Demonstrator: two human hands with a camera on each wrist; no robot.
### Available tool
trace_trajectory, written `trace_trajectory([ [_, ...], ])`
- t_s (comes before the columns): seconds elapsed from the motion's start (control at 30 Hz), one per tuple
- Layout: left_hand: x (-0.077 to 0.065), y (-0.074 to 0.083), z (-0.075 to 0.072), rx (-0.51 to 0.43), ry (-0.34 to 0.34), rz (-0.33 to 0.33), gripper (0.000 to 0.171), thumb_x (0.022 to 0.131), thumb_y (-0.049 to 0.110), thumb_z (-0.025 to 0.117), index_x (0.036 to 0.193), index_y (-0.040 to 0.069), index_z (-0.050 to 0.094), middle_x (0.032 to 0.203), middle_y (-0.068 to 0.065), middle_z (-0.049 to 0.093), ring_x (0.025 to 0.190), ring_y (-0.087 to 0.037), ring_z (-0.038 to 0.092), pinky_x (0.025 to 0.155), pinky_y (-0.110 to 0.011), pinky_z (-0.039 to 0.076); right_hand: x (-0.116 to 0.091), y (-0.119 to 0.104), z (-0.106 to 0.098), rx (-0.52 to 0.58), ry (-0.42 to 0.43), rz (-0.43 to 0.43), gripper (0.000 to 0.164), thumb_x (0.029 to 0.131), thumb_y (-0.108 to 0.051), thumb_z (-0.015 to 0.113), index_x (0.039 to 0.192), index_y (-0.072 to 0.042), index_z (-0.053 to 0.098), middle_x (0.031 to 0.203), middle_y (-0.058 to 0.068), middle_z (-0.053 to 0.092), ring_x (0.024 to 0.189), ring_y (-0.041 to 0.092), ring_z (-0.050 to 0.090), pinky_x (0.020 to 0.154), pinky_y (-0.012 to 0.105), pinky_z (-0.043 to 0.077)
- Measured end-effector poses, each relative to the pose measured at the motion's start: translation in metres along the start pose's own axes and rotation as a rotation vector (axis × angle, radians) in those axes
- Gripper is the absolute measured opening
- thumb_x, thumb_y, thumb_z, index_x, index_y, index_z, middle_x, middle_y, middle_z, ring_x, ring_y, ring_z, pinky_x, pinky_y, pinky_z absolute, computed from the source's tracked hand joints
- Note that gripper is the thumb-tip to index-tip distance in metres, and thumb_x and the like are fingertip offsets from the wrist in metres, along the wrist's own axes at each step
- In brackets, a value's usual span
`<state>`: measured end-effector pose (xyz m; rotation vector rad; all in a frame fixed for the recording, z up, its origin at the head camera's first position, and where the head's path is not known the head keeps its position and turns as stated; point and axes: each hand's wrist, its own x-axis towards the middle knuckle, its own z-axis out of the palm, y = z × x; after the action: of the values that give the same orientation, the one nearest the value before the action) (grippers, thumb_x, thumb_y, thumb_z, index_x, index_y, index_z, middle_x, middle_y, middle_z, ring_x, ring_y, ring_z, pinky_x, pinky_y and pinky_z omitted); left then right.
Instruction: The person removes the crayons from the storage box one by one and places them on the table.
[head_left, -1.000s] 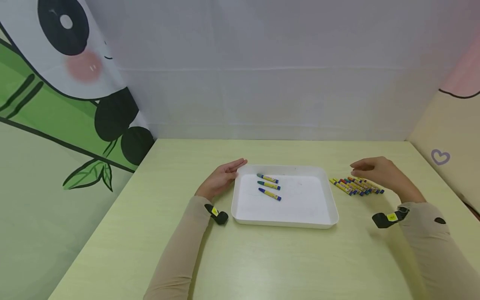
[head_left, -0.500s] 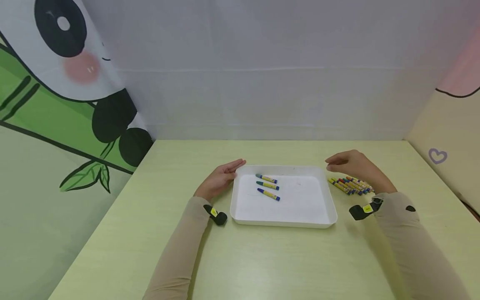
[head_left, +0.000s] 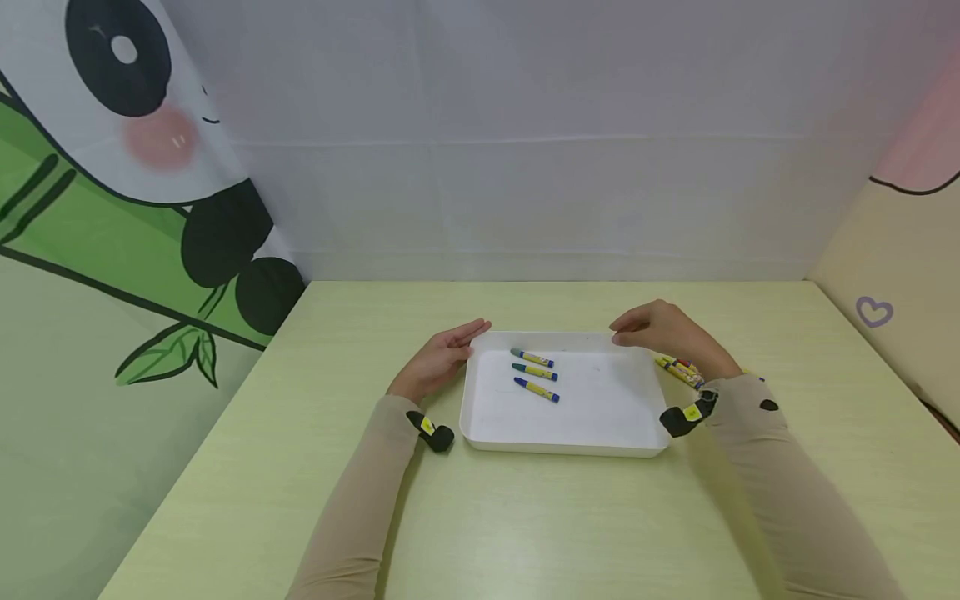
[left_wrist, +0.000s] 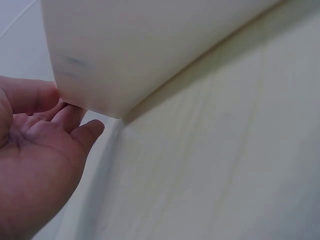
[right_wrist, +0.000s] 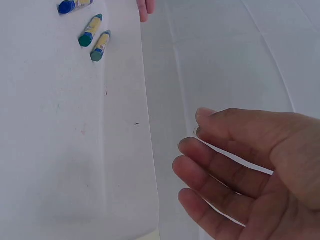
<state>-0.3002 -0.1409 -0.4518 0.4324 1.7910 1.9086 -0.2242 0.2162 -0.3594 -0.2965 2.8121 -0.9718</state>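
Observation:
A white tray [head_left: 570,417] lies on the table with three crayons inside its left part: a grey-green crayon [head_left: 532,357], a green crayon [head_left: 535,372] and a blue crayon [head_left: 536,390]. My left hand [head_left: 435,358] rests at the tray's far left corner, fingers extended and touching the rim; the left wrist view shows the thumb and fingers against the tray wall [left_wrist: 110,60]. Loosely bent, my right hand [head_left: 663,333] hovers by the far right corner of the tray, and the right wrist view shows nothing between its fingers [right_wrist: 210,165].
Several more crayons [head_left: 680,372] lie in a pile on the table [head_left: 525,525] just right of the tray, partly hidden by my right hand and sleeve. A pale cloth wall [head_left: 525,167] stands behind the table, with printed panels at both sides.
My right hand has moved left from above the crayon pile to the tray's far right corner. The left hand, tray and three crayons in it stay in place.

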Motion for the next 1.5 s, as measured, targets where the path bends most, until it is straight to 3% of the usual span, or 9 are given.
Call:
trace_trajectory([
  [0.47, 0.000, 0.001, 0.000, 0.002, -0.005, 0.004, 0.058, 0.098, -0.009, 0.035, 0.152, 0.009, 0.027, 0.158, -0.001, 0.029, 0.148, -0.016, 0.019, 0.119, -0.037, 0.021, 0.025, -0.016, 0.033, -0.029, -0.074, -0.069, 0.028, 0.090, -0.017, 0.066, 0.112, -0.001, 0.069, 0.105, 0.011, 0.072, 0.095, 0.023, 0.066, 0.084, 0.040, 0.055],
  [0.7, -0.001, 0.002, 0.001, 0.007, 0.005, -0.001, 0.058, 0.098, -0.008, 0.036, 0.152, 0.011, 0.028, 0.158, 0.000, 0.030, 0.147, -0.015, 0.020, 0.119, -0.037, 0.021, 0.036, -0.019, 0.047, -0.032, -0.124, -0.060, 0.024, 0.089, -0.016, 0.068, 0.108, -0.003, 0.071, 0.102, 0.009, 0.072, 0.090, 0.018, 0.065, 0.080, 0.034, 0.054],
  [1.5, 0.000, 0.001, 0.001, 0.005, -0.001, 0.004, 0.057, 0.098, -0.008, 0.035, 0.152, 0.010, 0.028, 0.158, -0.001, 0.030, 0.147, -0.016, 0.020, 0.119, -0.038, 0.021, 0.053, -0.033, 0.070, -0.047, -0.216, -0.070, 0.015, 0.087, -0.013, 0.070, 0.100, -0.007, 0.075, 0.095, 0.004, 0.071, 0.083, 0.014, 0.059, 0.076, 0.027, 0.050],
])
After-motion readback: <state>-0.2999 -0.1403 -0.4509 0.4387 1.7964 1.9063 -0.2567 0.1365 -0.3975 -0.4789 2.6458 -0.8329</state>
